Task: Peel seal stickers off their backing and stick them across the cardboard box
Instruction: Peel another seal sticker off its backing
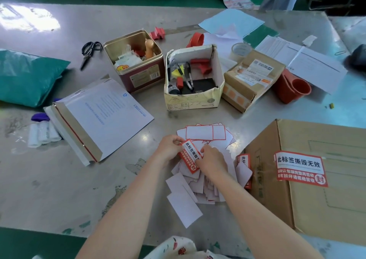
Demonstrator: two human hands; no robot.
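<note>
The big gray table (59, 179) holds everything, so the work sits close to the person. One large cardboard box (316, 189) lies at the right, near the hands, easy to reach. One red and white seal sticker (301, 168) is stuck flat on its top, and a second (244, 160) sits on its left side, partly hidden by a loose white slip.

One pile of white backing papers (198, 181) lies in front of the person, too many to count.

The left hand (170, 149) pinches the top corner of one more sticker (191, 156) to keep it steady. The right hand (213, 160) has its fingertips pressed together on the sticker's edge, probably to peel it free from its backing.

Farther back stand three smaller boxes, one (195, 78) holding pens, and one pair of scissors (90, 52).
</note>
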